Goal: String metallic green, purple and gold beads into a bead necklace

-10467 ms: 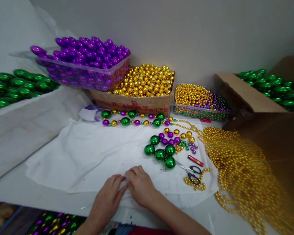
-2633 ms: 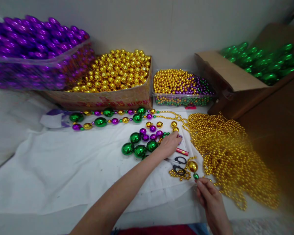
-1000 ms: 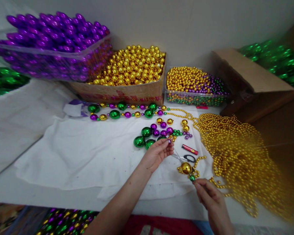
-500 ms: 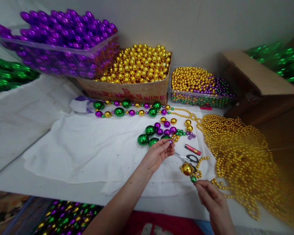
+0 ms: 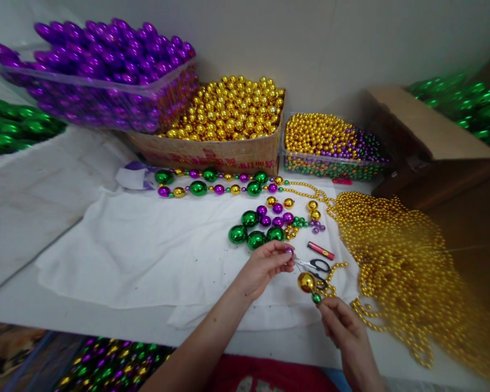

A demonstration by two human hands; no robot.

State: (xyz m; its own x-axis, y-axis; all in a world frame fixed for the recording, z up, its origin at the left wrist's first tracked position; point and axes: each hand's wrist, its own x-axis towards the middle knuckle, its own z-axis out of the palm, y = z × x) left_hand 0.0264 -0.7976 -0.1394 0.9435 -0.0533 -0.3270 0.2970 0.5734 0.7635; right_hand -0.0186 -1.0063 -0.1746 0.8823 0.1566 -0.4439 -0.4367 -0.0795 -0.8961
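Note:
Between its fingertips my left hand (image 5: 269,267) pinches a small purple bead (image 5: 289,251). My right hand (image 5: 345,321) grips a small green bead (image 5: 316,298), beside which hangs a larger gold bead (image 5: 306,282). A thin line seems to run from the gold bead toward my left fingers. Just beyond my hands lie black-handled scissors (image 5: 319,265), partly hidden by the gold bead, and a red lighter-like stick (image 5: 320,250). Loose large green beads (image 5: 256,239), purple beads (image 5: 277,208) and gold beads (image 5: 313,206) rest on the white cloth (image 5: 147,245).
A finished-looking bead strand (image 5: 198,188) stretches across the back of the cloth. Behind it stand a tub of purple beads (image 5: 106,90), a carton of gold beads (image 5: 204,152) and a mixed bead tub (image 5: 330,166). Gold bead chains (image 5: 408,272) heap at the right, near a cardboard box (image 5: 428,125).
My left hand has moved slightly right and down with the purple bead, uncovering a large green bead. My right hand has shifted a little left, bringing the gold and green beads closer.

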